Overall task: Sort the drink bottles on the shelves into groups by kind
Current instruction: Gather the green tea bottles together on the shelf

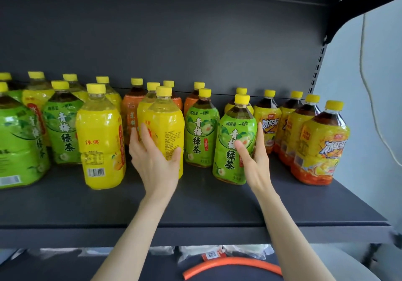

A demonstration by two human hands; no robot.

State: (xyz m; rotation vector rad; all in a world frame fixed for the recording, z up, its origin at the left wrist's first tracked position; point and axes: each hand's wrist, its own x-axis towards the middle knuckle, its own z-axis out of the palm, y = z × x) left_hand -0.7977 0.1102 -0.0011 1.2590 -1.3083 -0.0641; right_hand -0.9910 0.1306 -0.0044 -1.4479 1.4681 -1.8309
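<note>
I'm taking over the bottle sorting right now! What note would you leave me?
Left hand grips a yellow bottle mid-shelf, upright.
Right hand holds a green tea bottle beside it, thumb on the label.
Done: iced tea bottles stand together at the right end of the shelf.
Left: green, yellow and orange-label bottles are mixed across the left and middle; group each kind.

A shop: dark metal shelf stocked with labelled drink bottles
</note>
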